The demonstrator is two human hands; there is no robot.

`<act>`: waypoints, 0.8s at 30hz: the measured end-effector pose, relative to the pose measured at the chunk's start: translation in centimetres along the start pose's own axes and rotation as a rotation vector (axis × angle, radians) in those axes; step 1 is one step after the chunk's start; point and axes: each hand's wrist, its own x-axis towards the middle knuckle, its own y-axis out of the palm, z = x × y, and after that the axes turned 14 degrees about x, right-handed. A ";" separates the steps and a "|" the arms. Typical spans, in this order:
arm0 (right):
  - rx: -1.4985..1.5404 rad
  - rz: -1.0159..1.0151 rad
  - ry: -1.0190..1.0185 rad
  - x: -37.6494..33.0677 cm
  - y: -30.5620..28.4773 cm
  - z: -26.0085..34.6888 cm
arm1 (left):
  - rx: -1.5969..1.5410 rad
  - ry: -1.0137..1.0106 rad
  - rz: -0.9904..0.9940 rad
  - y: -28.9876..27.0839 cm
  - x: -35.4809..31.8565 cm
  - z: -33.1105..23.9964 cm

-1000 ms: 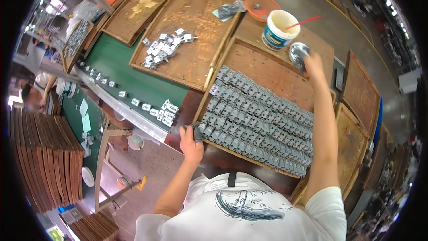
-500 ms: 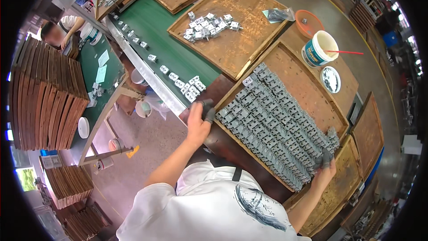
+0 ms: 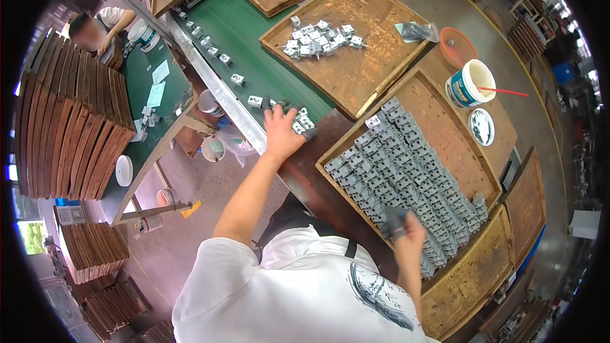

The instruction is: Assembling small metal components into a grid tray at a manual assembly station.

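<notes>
Near mid-frame, spreads fingers of left hand [image 3: 283,133] directly over silver blocks [image 3: 305,121]; farther off, lower right, half-curls right hand [image 3: 410,235] over grey parts [image 3: 410,168] (cannot tell any grip).

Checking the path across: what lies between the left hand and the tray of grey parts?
In the head view, only bare dark brown tabletop lies between the left hand and that tray.

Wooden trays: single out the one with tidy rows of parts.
The tray under the right hand: grey parts lie in tight rows, whereas the tray beyond it holds a loose pile.
</notes>
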 end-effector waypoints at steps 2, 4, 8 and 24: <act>-0.133 0.118 0.127 -0.5 2.8 -0.5 | 0.005 0.025 -0.058 0.2 0.4 -0.5; -0.141 0.253 0.180 -0.9 4.4 -1.3 | -0.003 0.006 -0.084 0.2 1.1 -0.5; -0.186 0.307 0.281 -0.4 5.5 -0.8 | -0.047 -0.052 -0.035 0.6 1.5 -1.2; -0.539 0.675 -0.058 6.8 12.8 2.0 | 0.052 0.150 -0.003 1.0 2.6 -2.1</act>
